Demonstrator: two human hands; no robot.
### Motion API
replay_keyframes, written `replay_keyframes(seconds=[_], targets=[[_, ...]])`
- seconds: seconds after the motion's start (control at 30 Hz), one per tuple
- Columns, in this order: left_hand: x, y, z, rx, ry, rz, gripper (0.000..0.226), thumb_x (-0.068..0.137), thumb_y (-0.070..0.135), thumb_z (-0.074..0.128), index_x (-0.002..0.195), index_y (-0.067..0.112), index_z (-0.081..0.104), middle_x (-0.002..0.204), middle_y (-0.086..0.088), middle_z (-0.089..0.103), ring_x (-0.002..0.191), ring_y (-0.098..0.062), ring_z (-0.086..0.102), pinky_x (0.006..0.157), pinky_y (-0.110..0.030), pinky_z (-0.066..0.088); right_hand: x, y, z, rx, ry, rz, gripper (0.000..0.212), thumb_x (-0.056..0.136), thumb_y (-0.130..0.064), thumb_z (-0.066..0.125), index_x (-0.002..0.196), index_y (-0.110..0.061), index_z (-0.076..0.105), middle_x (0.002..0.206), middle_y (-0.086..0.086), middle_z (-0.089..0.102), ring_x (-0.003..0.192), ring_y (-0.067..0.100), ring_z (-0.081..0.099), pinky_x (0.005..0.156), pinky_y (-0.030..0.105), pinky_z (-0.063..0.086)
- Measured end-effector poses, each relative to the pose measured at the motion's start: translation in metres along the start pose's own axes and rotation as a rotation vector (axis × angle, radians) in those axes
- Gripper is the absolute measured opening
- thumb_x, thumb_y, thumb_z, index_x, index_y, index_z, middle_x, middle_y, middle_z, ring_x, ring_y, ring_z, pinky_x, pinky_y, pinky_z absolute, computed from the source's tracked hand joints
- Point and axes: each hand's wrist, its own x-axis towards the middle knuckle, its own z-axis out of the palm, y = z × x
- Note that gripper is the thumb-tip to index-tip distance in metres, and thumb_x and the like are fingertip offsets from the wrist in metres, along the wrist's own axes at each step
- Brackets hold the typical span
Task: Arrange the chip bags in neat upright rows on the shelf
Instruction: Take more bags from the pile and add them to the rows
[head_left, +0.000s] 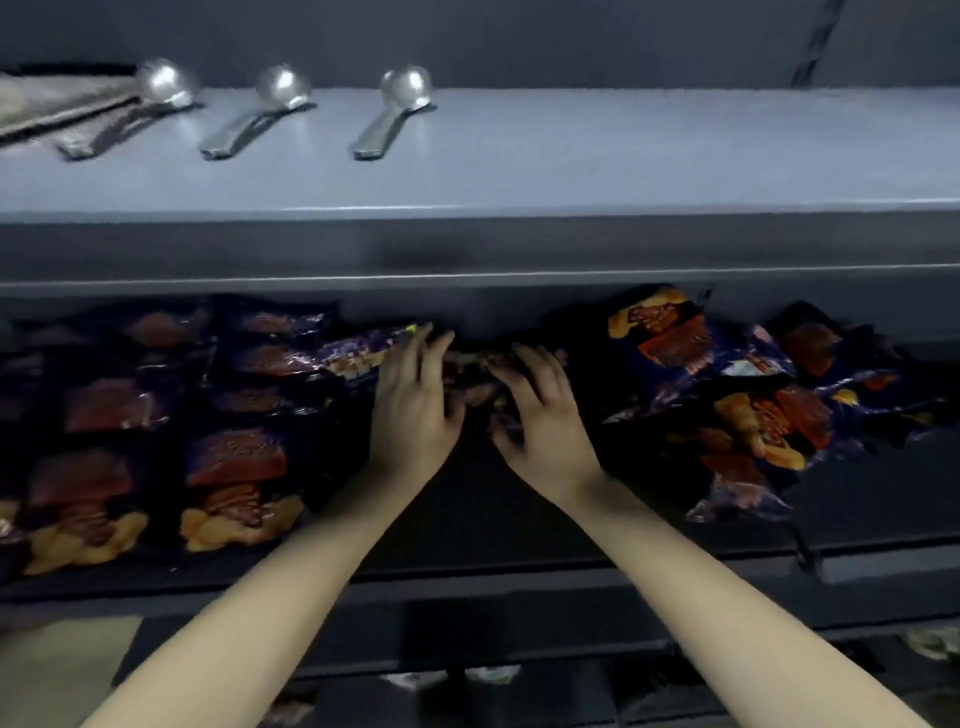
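- Under the top shelf (571, 156), the lower shelf (519, 577) carries all the chip bags. It is dark and deep, so both arms must reach far in.
- The left rows (156, 415) are already in order. The bags overlap one behind another, with the long axis running front to back and the printed faces toward the camera. Whether they stand upright or lean back, I cannot tell from above.
- The right heap (727, 405) is not yet arranged. Its bags lie tilted at mixed angles and some cross each other.
- The middle bag (475, 374) sits at the back of the gap between rows and heap. It is crumpled, and its long axis seems to run left to right. I cannot make out its top end.
- The left hand (415, 405) and right hand (540, 415) lie on this bag from both sides. The fingers are apart and nearly straight, closed round nothing that I can see. I judge that they steady it from two sides so it can be turned upright.
- Three spoons (280, 111) lie on the top shelf with handles toward the front. They are no part of the task.
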Motion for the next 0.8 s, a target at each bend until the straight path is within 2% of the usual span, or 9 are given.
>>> replay_keyframes(seconds=[0.1, 0.17, 0.23, 0.4, 0.47, 0.57, 0.67, 0.8], targets=[[0.013, -0.047, -0.022, 0.167, -0.131, -0.11, 0.072, 0.074, 0.011, 0.068, 0.138, 0.004, 0.035, 0.135, -0.021, 0.044, 0.128, -0.038, 0.038, 0.108, -0.048, 0.029, 0.018, -0.013, 0.034, -0.15, -0.177, 0.016, 0.061, 0.079, -0.018, 0.064, 0.137, -0.015, 0.045, 0.147, 0.015, 0.033, 0.138, 0.041, 0.023, 0.113, 0.055, 0.018], [0.018, -0.07, -0.031, 0.23, -0.236, -0.152, 0.08, 0.076, 0.017, 0.069, 0.143, 0.006, 0.026, 0.138, -0.02, 0.041, 0.129, -0.037, 0.035, 0.11, -0.045, 0.024, 0.026, -0.016, 0.052, -0.215, -0.203, -0.003, 0.063, 0.078, -0.018, 0.064, 0.137, -0.018, 0.044, 0.146, 0.015, 0.034, 0.136, 0.042, 0.024, 0.112, 0.058, 0.018], [0.02, -0.084, -0.036, 0.276, -0.271, -0.157, 0.082, 0.077, 0.021, 0.069, 0.145, 0.009, 0.023, 0.138, -0.017, 0.041, 0.129, -0.034, 0.034, 0.112, -0.043, 0.019, 0.033, -0.014, 0.067, -0.265, -0.203, -0.029, 0.065, 0.076, -0.017, 0.066, 0.137, -0.018, 0.044, 0.144, 0.016, 0.036, 0.135, 0.043, 0.027, 0.111, 0.06, 0.018], [0.019, -0.084, -0.028, 0.413, -0.279, 0.089, 0.078, 0.071, 0.019, 0.072, 0.14, 0.01, 0.036, 0.134, -0.014, 0.047, 0.129, -0.032, 0.038, 0.114, -0.045, 0.017, 0.049, -0.01, 0.093, -0.362, -0.241, -0.001, 0.076, 0.083, -0.031, 0.063, 0.147, -0.019, 0.024, 0.151, 0.013, 0.024, 0.141, 0.039, 0.015, 0.114, 0.056, 0.003], [0.018, -0.071, -0.009, 0.407, -0.327, 0.205, 0.078, 0.073, 0.02, 0.071, 0.141, 0.01, 0.035, 0.142, -0.013, 0.04, 0.134, -0.031, 0.033, 0.116, -0.044, 0.013, 0.055, -0.003, 0.095, -0.41, -0.291, 0.032, 0.076, 0.086, -0.035, 0.058, 0.149, -0.02, 0.017, 0.152, 0.012, 0.02, 0.142, 0.038, 0.011, 0.114, 0.055, -0.002], [0.015, -0.059, 0.017, 0.365, -0.36, 0.255, 0.076, 0.076, 0.016, 0.069, 0.142, 0.007, 0.033, 0.146, -0.014, 0.036, 0.137, -0.03, 0.029, 0.116, -0.041, 0.004, 0.055, 0.004, 0.091, -0.458, -0.324, 0.055, 0.065, 0.088, -0.028, 0.055, 0.145, -0.02, 0.024, 0.145, 0.011, 0.032, 0.138, 0.039, 0.02, 0.112, 0.061, 0.004], [0.014, -0.052, 0.036, 0.312, -0.402, 0.198, 0.08, 0.074, 0.017, 0.071, 0.142, 0.006, 0.032, 0.142, -0.014, 0.041, 0.132, -0.031, 0.036, 0.114, -0.039, 0.017, 0.045, 0.016, 0.082, -0.498, -0.343, 0.066, 0.058, 0.088, -0.023, 0.053, 0.141, -0.021, 0.029, 0.14, 0.009, 0.038, 0.135, 0.038, 0.026, 0.111, 0.063, 0.006], [0.014, -0.035, 0.058, 0.145, -0.513, 0.117, 0.077, 0.083, 0.022, 0.065, 0.145, 0.006, 0.023, 0.147, -0.014, 0.033, 0.131, -0.03, 0.037, 0.099, -0.035, 0.039, 0.036, 0.038, 0.069, -0.553, -0.349, 0.092, 0.058, 0.087, -0.022, 0.053, 0.141, -0.022, 0.03, 0.138, 0.009, 0.039, 0.134, 0.037, 0.027, 0.112, 0.061, 0.005]])
